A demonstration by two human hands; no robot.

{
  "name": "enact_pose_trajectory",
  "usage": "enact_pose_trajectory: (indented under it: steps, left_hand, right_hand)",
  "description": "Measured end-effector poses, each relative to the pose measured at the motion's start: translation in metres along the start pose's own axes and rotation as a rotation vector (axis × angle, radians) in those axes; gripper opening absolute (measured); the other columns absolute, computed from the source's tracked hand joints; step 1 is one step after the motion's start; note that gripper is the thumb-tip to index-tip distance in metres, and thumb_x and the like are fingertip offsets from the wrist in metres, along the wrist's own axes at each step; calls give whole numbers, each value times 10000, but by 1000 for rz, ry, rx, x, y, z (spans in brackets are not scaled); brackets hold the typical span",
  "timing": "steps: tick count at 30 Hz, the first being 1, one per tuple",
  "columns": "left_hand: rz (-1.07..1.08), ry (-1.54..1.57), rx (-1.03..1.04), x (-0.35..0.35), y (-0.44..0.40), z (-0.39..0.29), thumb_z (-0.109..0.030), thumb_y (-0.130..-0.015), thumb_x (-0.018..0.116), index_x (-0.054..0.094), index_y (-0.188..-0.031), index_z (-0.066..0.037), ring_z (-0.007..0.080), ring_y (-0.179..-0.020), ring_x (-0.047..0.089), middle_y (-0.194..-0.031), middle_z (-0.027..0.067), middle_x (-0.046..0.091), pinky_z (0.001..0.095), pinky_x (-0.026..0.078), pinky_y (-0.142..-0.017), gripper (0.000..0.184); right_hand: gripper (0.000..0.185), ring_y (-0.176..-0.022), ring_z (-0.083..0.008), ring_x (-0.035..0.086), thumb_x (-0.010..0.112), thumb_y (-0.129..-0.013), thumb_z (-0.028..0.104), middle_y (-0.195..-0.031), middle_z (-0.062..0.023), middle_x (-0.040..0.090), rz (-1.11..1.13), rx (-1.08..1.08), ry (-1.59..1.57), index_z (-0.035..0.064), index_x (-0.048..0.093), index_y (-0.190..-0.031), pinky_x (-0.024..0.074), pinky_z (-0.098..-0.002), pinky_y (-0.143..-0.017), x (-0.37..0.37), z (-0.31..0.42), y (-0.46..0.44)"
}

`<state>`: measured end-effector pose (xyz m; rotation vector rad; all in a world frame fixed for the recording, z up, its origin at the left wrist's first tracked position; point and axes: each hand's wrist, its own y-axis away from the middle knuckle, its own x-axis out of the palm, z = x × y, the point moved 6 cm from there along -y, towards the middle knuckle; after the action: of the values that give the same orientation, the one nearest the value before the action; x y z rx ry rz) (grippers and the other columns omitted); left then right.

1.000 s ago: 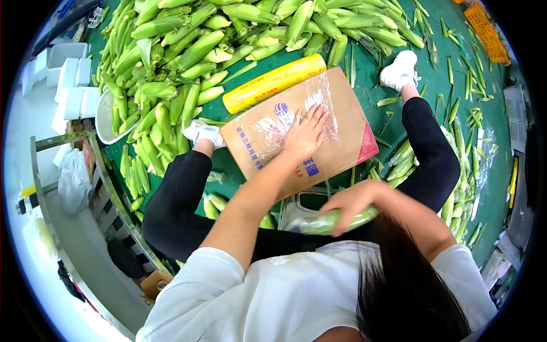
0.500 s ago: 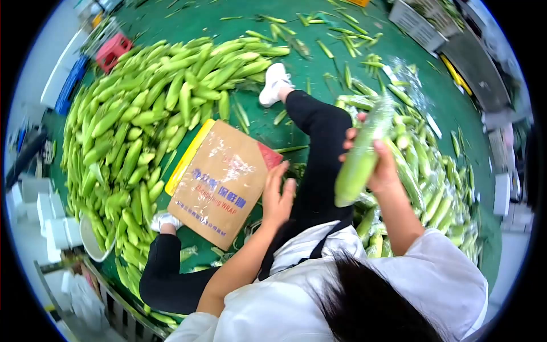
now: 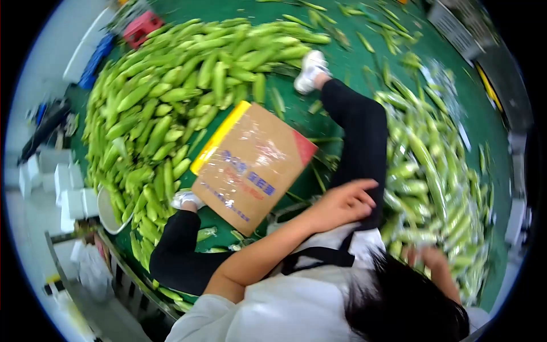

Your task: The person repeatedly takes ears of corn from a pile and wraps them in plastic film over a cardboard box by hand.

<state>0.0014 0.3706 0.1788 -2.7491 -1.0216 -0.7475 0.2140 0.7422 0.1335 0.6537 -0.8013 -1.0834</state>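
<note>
My left hand (image 3: pixel 345 206) is over my right thigh, fingers loosely spread and nothing held in it. At the lower right, my right hand (image 3: pixel 426 257) is blurred and partly behind my hair, at the near edge of the wrapped corn (image 3: pixel 427 171); its fingers are smeared. A cardboard box (image 3: pixel 250 171) with blue and red print and film on top lies between my legs. Along its far left edge runs a yellow roll (image 3: pixel 220 137). The large heap of unwrapped green corn (image 3: pixel 165 97) spreads beyond and to the left of the box.
Loose husk leaves (image 3: pixel 393 28) are scattered over the green floor (image 3: pixel 353 62). A metal frame (image 3: pixel 108 256) stands at the lower left, near a white basin (image 3: pixel 108 211). A red stool (image 3: pixel 142 28) is at the upper left, and a pale crate (image 3: pixel 453 28) at the upper right.
The wrapped corn that was in my right hand is no longer there, and that hand has moved down toward the wrapped pile. My left hand has left the box edge and moved right. The view has shifted.
</note>
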Motion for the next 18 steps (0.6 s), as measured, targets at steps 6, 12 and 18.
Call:
enact_pose_trajectory:
  steps: [6,12,18]
  left_hand:
    - [-1346,-1178,-188,-253,133,39,-230,-933,634,451,-1424,-6,370,-1366,419,-1465,245,436,531,329,-1110,570]
    - [-606,-1304,-366,-174,103,125,-270,-887,664,414,-1494,-103,356,-1480,270,-1586,198,294,592,250,-1148,677]
    - [-795,-901,-88,-191,68,74,-109,-903,590,485,-1424,-89,367,-1270,518,-1490,192,423,490,425,-1048,531]
  right_hand:
    - [324,-902,-341,698,740,-831,251,-909,-213,703,-940,174,1664,27,717,-1064,537,-487,-761,-70,130,-95]
    - [488,-711,-149,651,645,-933,277,-964,-121,689,-241,-646,617,50,572,-1359,532,-294,-625,165,490,-475]
    - [1032,-1240,-408,574,729,-844,492,-1360,-269,573,-501,-187,1088,-20,160,-1537,467,-455,-1035,266,396,-774]
